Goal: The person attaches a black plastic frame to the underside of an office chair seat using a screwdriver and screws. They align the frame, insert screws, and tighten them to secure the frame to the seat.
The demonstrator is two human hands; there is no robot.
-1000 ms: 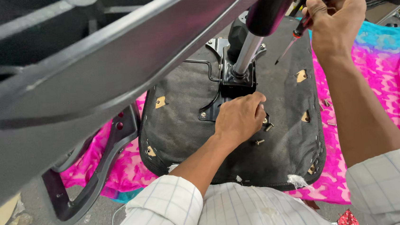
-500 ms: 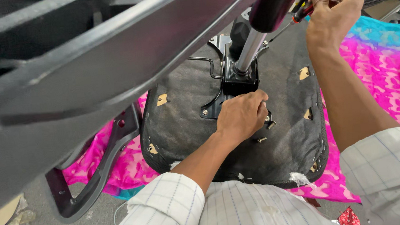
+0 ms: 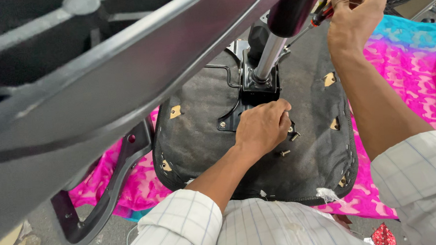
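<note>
Down on the upturned office chair seat (image 3: 198, 134), black fabric underside facing up, the left hand (image 3: 262, 127) is planted knuckles-up right at the black metal mounting plate (image 3: 238, 110), fingers curled down against the plate's edge; whether they pinch anything underneath, I cannot tell, the back of the hand hides it. Just beside those fingers a loose screw (image 3: 284, 153) lies on the fabric, with another small metal piece (image 3: 295, 135) close by the fingertips. Up top, the right hand (image 3: 357, 10) is raised well clear of the seat, fingers wrapped tight around a screwdriver (image 3: 331, 7) with a red and black handle, its thin shaft slanting down and left toward the gas lift cylinder (image 3: 278, 35). That cylinder rises from the mounting plate, chrome at the bottom, dark casing above, tilting up toward the top edge of view. The seat rests on a bright pink and turquoise patterned cloth (image 3: 422, 85) spread on the floor. A black plastic armrest (image 3: 107, 193) lies on the left, partly on the cloth. Across the upper left, very close and blurred, a big dark grey chair part (image 3: 94, 70) blocks much of the scene. Both sleeves (image 3: 420, 184) are white with a fine check.
</note>
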